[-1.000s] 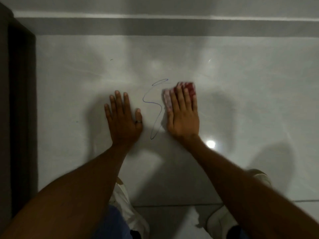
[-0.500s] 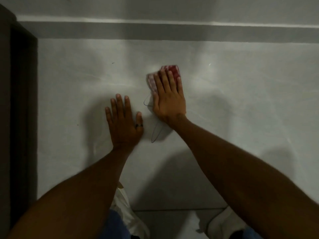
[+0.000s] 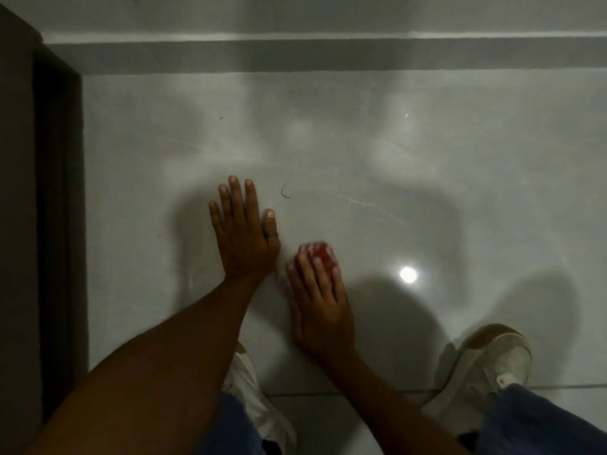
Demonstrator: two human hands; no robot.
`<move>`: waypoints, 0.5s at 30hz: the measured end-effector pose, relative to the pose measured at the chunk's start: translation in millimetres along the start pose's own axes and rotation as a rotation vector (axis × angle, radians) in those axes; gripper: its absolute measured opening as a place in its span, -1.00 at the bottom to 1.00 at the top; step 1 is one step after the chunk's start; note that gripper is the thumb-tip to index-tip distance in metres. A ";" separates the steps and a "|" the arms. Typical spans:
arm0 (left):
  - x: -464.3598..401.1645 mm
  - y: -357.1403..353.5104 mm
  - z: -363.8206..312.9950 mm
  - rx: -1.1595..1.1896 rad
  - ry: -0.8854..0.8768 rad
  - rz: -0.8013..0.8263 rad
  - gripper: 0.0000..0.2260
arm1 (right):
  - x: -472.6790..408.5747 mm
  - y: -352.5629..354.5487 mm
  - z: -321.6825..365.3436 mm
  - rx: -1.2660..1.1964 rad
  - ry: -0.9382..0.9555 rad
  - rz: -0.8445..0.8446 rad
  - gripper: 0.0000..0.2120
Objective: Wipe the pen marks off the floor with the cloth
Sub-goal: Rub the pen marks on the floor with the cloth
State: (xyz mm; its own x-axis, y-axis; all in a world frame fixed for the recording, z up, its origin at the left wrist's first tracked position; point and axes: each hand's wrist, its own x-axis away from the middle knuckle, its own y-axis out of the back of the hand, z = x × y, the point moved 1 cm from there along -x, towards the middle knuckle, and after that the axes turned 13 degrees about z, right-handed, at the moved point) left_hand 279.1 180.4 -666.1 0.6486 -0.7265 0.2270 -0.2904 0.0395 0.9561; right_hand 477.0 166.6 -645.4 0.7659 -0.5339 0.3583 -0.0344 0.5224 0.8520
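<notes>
My right hand (image 3: 320,300) lies flat on a folded red and white cloth (image 3: 320,256), pressing it onto the glossy pale floor (image 3: 427,178); only the cloth's far end shows past my fingertips, blurred. A short dark curved pen mark (image 3: 284,191) is left on the floor, above and slightly left of the cloth. My left hand (image 3: 244,229) rests palm down with fingers spread, left of the cloth and of the mark, a dark ring on the thumb. It holds nothing.
A dark door frame (image 3: 49,224) runs down the left edge. A grey skirting band (image 3: 328,55) and wall close the far side. My white shoes (image 3: 486,366) and blue trouser legs are at the bottom. A lamp glare spot (image 3: 408,274) sits right of the cloth.
My right hand has dragged the cloth from the far end of the scribble back toward me. Most of the long wavy line is gone; only a short curve is left. The left hand stayed put.
</notes>
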 end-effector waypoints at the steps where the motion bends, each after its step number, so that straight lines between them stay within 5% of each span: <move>1: -0.2 -0.6 0.6 -0.002 0.003 0.002 -0.41 | 22.1 -11.2 2.9 0.015 0.010 0.028 -0.40; 7: 0.0 0.1 0.8 0.012 -0.011 -0.010 -0.41 | 11.1 -16.1 -12.1 0.034 0.093 -0.009 -0.41; 15: 0.7 -2.0 -0.3 -0.034 0.001 0.008 -0.41 | -92.2 33.8 -22.1 0.091 -0.021 0.025 -0.38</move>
State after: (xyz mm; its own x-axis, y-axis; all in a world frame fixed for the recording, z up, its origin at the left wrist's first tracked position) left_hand 280.3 180.0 -667.8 0.6466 -0.7257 0.2351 -0.2714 0.0692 0.9600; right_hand 419.4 248.1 -658.1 0.7503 -0.5357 0.3874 -0.1126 0.4739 0.8734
